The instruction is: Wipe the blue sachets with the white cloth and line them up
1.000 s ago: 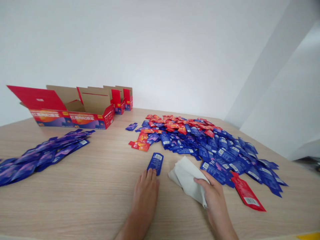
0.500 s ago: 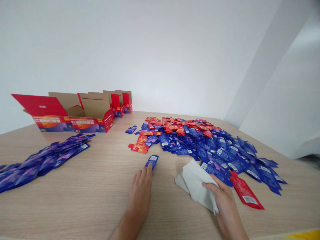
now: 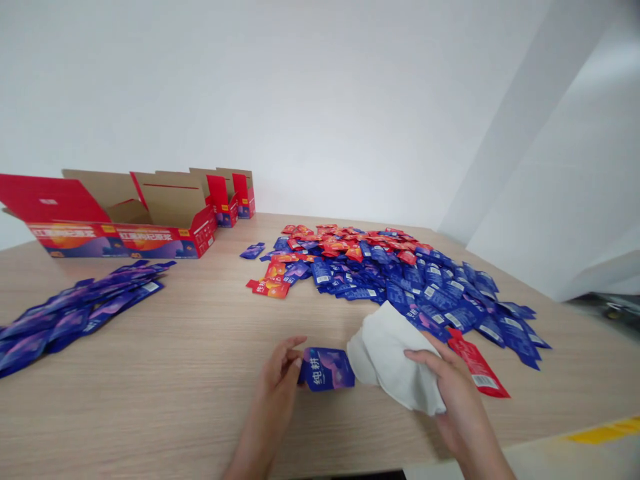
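Note:
Between the thumb and fingers of my left hand (image 3: 280,380) is one end of a blue sachet (image 3: 327,369), its printed front turned up. My right hand (image 3: 450,383) grips a folded white cloth (image 3: 393,353), thumb on top. The sachet's far end reaches the cloth's left edge; whether they touch I cannot tell. Just right of my right hand lies a red sachet (image 3: 477,363) with a white barcode label. Beyond both hands spreads a large pile of blue sachets (image 3: 425,287), with red sachets (image 3: 340,243) heaped at its back.
Open red cardboard boxes (image 3: 165,240) stand at the back left. In front of them, a row of overlapping blue sachets (image 3: 80,310) runs along the table (image 3: 200,387). A few red-orange sachets (image 3: 273,280) lie left of the pile. A white wall (image 3: 320,113) closes the back.
My left hand has picked the blue sachet up off the table and turned its front upward, bringing it near the cloth. My right hand keeps the cloth. The view has shifted slightly.

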The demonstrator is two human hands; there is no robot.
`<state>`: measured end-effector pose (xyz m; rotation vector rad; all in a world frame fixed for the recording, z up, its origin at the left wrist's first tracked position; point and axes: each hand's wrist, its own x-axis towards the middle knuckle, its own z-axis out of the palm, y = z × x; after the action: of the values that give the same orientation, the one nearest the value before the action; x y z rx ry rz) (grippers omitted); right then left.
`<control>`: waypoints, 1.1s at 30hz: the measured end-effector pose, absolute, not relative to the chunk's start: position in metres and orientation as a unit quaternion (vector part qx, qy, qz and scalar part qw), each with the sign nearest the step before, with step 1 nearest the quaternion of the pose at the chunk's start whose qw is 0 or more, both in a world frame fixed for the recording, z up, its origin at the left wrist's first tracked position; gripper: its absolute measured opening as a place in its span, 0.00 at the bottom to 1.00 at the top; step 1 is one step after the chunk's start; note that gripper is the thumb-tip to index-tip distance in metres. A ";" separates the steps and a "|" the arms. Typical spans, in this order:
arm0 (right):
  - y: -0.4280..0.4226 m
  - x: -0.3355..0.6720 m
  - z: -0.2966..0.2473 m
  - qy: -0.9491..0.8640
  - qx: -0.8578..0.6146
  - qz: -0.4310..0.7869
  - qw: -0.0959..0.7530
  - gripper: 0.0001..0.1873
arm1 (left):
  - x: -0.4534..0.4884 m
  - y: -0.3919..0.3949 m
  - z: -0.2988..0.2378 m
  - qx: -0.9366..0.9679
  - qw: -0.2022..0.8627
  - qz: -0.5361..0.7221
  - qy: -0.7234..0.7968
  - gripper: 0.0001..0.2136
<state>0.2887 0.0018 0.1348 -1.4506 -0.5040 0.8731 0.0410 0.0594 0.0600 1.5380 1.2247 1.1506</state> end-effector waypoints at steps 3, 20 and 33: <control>0.000 0.289 0.129 -0.280 -0.643 0.353 0.619 0.23 | 0.045 0.045 0.055 0.615 0.381 0.462 0.513 0.18; 0.013 0.198 0.091 -0.798 -0.498 0.178 0.289 0.34 | 0.042 -0.001 -0.007 0.847 -0.244 0.182 0.436 0.30; 0.046 0.261 0.061 -0.740 -0.602 0.056 0.295 0.34 | 0.058 0.001 -0.021 0.818 -0.263 0.220 0.462 0.26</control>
<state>0.2608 0.0458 0.0611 -1.6013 -1.9693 0.1479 0.0578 0.0015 -0.0214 3.1148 1.7596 0.8390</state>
